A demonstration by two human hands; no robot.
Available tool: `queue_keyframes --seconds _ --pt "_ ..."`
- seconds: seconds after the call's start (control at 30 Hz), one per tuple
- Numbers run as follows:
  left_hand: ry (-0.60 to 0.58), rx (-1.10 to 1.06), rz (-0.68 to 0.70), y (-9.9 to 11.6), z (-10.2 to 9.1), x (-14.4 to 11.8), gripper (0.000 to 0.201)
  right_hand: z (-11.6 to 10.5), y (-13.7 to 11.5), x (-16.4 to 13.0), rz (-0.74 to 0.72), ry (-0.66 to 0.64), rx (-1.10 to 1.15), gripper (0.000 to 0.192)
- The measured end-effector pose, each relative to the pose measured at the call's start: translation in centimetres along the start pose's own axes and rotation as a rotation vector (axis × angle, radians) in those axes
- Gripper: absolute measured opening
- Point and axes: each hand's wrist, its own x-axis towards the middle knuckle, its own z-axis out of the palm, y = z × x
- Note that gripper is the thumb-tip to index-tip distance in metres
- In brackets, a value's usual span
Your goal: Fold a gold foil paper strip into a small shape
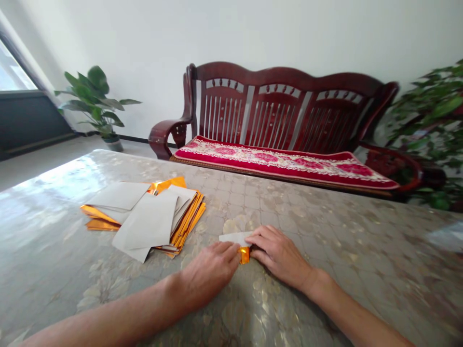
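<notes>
Tabletop spreads wide around; hands hold paper, apparently by edges

This looks like a home's living room: a dark-red wooden settee with a floral seat cover stands past the far edge of the flower-patterned table. A potted plant stands beyond the far left corner, leafy greenery beside the settee's right end.

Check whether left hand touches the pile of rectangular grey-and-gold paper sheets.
Apart: head view shows patterned tabletop between the left hand and the pile.
</notes>
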Motion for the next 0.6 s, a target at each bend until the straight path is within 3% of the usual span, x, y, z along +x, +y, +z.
queue_keyframes --seconds 0.13,0.33,0.6 --pt "-0.035 -0.046 -0.012 0.5 -0.2 -0.7 0.03 0.2 0.1 -0.1 0.024 0.002 0.083 0.008" --pt "0.024 0.023 -0.072 1.4 1.7 -2.1 0.038 1.3 -0.1 0.0 0.066 0.073 0.176 0.008" --pt "0.024 -0.105 -0.019 0.7 1.1 -1.6 0.028 0.8 0.3 -0.1 -0.06 0.102 0.145 0.015"
